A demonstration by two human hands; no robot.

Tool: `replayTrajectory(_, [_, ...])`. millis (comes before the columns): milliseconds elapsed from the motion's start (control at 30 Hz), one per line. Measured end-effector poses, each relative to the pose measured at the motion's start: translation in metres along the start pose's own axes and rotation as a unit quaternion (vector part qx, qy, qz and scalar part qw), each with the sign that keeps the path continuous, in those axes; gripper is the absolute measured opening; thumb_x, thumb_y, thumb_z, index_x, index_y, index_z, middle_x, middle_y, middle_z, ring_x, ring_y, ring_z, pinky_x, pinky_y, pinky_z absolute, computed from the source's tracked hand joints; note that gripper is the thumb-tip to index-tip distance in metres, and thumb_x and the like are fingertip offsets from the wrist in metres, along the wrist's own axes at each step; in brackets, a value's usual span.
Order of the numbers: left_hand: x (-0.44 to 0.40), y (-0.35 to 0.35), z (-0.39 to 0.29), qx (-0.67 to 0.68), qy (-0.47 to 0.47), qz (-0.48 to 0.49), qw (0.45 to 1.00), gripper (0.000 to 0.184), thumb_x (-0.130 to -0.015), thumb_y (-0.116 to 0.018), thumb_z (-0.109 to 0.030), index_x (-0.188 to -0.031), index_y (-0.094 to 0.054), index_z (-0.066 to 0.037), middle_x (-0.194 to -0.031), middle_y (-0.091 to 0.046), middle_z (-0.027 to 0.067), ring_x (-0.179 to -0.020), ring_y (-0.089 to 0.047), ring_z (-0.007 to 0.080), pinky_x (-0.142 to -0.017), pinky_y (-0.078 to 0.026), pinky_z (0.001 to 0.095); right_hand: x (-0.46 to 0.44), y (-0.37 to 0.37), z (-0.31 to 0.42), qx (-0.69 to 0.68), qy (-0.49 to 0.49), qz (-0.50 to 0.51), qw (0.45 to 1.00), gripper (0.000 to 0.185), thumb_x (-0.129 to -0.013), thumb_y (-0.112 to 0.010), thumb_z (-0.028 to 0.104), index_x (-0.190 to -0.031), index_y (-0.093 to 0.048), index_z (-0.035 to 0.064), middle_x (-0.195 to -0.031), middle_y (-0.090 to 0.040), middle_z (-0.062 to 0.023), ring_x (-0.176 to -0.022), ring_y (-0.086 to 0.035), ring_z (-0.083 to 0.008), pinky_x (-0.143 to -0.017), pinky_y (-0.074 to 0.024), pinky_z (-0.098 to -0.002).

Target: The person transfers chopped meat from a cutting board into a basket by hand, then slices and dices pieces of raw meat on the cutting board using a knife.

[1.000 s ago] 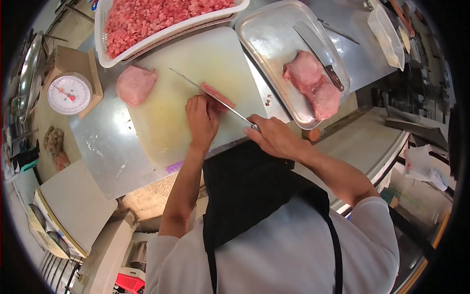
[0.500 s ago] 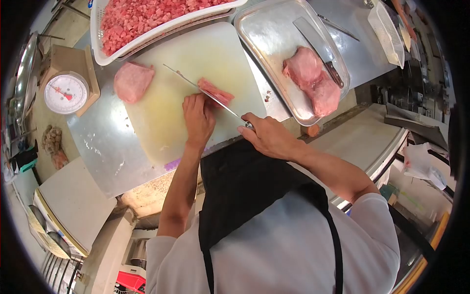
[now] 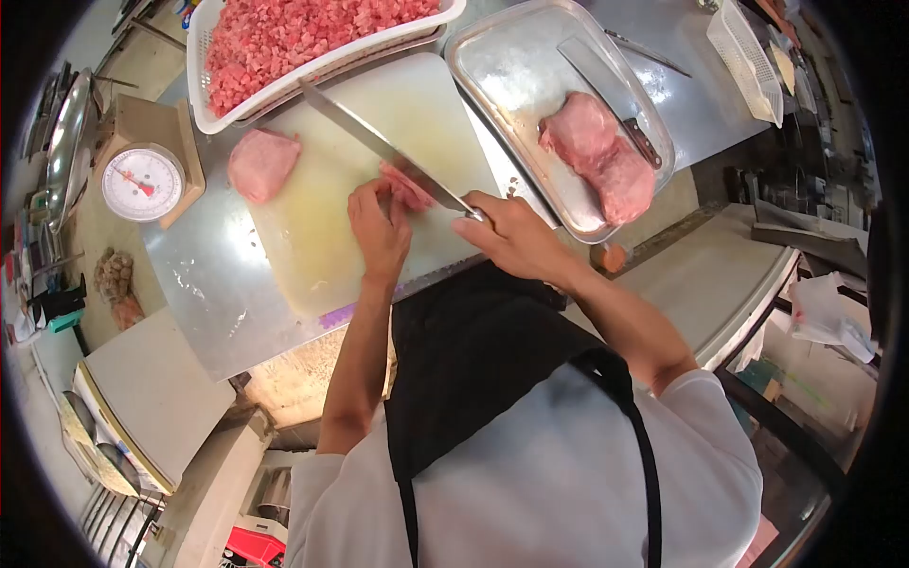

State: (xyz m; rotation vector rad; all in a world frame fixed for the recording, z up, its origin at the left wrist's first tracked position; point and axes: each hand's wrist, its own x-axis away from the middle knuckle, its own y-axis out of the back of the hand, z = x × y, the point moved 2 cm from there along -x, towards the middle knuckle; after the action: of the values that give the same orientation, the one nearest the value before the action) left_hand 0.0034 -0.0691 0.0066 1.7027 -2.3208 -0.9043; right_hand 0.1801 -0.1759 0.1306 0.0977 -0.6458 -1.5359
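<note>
From where I'm standing, since the earlier frame the knife [image 3: 379,144] has rolled over to show its broad face, its tip has swung up nearer the white basket [image 3: 196,66], and the meat strips [image 3: 407,196] look more bunched. Taking the cutting board [image 3: 322,248] as a clock, twelve away from the person, the dial scale [image 3: 142,183] sits off at nine, with a rounded piece of meat [image 3: 263,166] at the board's edge between nine and ten. The basket, heaped with small diced meat [image 3: 322,38], lies around eleven. The left hand [image 3: 379,232] comes in from six, fingers bent and fingertips against the strips; I can't tell whether they pinch or only steady them. The strips lie just right of centre, under the blade, which points to ten; I can't see if the edge touches. The right hand [image 3: 511,237], at four, has its fingers closed around the handle. I'd judge this as cutting the strips smaller; a clean stroke calls for a firm hold and fingertips tucked behind the edge. Towards two or three, the metal tray [image 3: 502,59] holds larger meat pieces [image 3: 598,156] and a dark-handled knife [image 3: 644,142].
</note>
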Motion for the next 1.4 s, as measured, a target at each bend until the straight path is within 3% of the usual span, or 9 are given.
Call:
replayTrajectory(133, [0.002,-0.007,-0.01,0.033,0.062,-0.038,0.997,0.034,-0.091,-0.071,-0.009,-0.122,-0.06,0.0,-0.111,-0.065,0.015,-0.107,-0.057,0.035,-0.096,-0.043,0.0467,0.014,0.003,-0.024,-0.03,0.029,-0.099,0.994,0.042,-0.107,-0.06,0.038,-0.113,-0.062,-0.0043,-0.06,-0.055,-0.0095,-0.05,-0.056,-0.0162,-0.052,-0.0456,-0.0344])
replayTrajectory(233, [-0.014,-0.021,-0.032,-0.026,0.01,-0.012,1.0,0.051,-0.089,-0.074,-0.013,-0.134,-0.056,0.001,-0.119,-0.064,0.0163,-0.111,-0.055,0.0365,-0.098,-0.042,0.0496,0.017,0.004,-0.041,-0.047,-0.028,-0.106,0.993,0.043,-0.107,-0.06,0.038,-0.115,-0.062,-0.0044,-0.061,-0.056,-0.0055,-0.049,-0.055,-0.012,-0.047,-0.0439,-0.0308])
replayTrajectory(333, [-0.019,-0.047,-0.039,-0.149,-0.047,-0.05,0.986,0.063,-0.088,-0.075,-0.015,-0.143,-0.051,0.002,-0.125,-0.062,0.0178,-0.115,-0.054,0.0384,-0.1,-0.041,0.0513,0.024,0.009,-0.035,-0.132,-0.096,-0.104,0.981,0.04,-0.105,-0.062,0.036,-0.1,-0.062,-0.0035,-0.058,-0.057,-0.0114,-0.05,-0.059,-0.0206,-0.05,-0.0458,-0.0375])
replayTrajectory(533, [-0.038,-0.022,-0.019,-0.117,-0.146,0.108,0.976,0.065,-0.082,-0.072,-0.006,-0.143,-0.052,0.002,-0.13,-0.061,0.0208,-0.12,-0.054,0.0414,-0.104,-0.043,0.0493,0.028,0.018,-0.041,-0.177,-0.117,-0.087,0.973,0.04,-0.108,-0.057,0.038,-0.091,-0.055,0.0015,-0.056,-0.053,-0.0043,-0.044,-0.052,-0.0127,-0.041,-0.0391,-0.0322])
replayTrajectory(633, [-0.037,-0.02,-0.028,-0.039,-0.053,0.062,0.996,0.063,-0.08,-0.067,0.0,-0.142,-0.054,0.001,-0.133,-0.06,0.0227,-0.12,-0.054,0.0428,-0.105,-0.044,0.0495,0.023,0.02,-0.051,-0.21,-0.109,-0.074,0.969,0.04,-0.109,-0.055,0.039,-0.092,-0.054,0.0034,-0.058,-0.054,-0.0038,-0.045,-0.051,-0.012,-0.043,-0.0398,-0.0306])
replayTrajectory(933, [-0.018,-0.013,-0.016,-0.088,-0.089,0.062,0.99,0.058,-0.087,-0.07,-0.007,-0.141,-0.053,0.005,-0.138,-0.056,0.0253,-0.126,-0.052,0.0443,-0.11,-0.042,0.0498,0.03,0.017,-0.064,-0.56,-0.096,0.054,0.821,0.049,-0.112,-0.045,0.048,-0.118,-0.061,0.0026,-0.064,-0.05,-0.0036,-0.049,-0.049,-0.012,-0.047,-0.0417,-0.0265])
replayTrajectory(1233, [-0.036,-0.024,-0.025,-0.124,-0.078,0.048,0.988,0.044,-0.084,-0.075,-0.012,-0.127,-0.068,-0.005,-0.141,-0.054,0.0204,-0.131,-0.046,0.0421,-0.111,-0.035,0.053,0.038,0.03,-0.063,-0.357,-0.092,-0.039,0.929,0.05,-0.111,-0.045,0.049,-0.119,-0.06,0.0024,-0.065,-0.053,-0.0043,-0.051,-0.052,-0.0127,-0.05,-0.0446,-0.028])
replayTrajectory(1333, [-0.055,-0.031,-0.049,-0.224,-0.269,0.138,0.927,0.033,-0.085,-0.073,-0.011,-0.117,-0.071,-0.003,-0.137,-0.057,0.02,-0.13,-0.047,0.0435,-0.109,-0.036,0.0549,0.04,0.03,-0.056,-0.35,-0.064,-0.058,0.933,0.05,-0.111,-0.046,0.049,-0.119,-0.06,0.0022,-0.066,-0.054,-0.0044,-0.051,-0.053,-0.0129,-0.051,-0.0457,-0.0283])
replayTrajectory(1400, [-0.048,-0.039,-0.056,-0.232,-0.258,0.167,0.923,0.029,-0.082,-0.075,-0.011,-0.11,-0.072,-0.004,-0.138,-0.057,0.0189,-0.13,-0.047,0.0442,-0.109,-0.035,0.056,0.04,0.031,-0.056,-0.328,-0.078,-0.067,0.939,0.05,-0.111,-0.047,0.049,-0.12,-0.061,0.0018,-0.066,-0.055,-0.0046,-0.051,-0.053,-0.0129,-0.051,-0.0457,-0.0284])
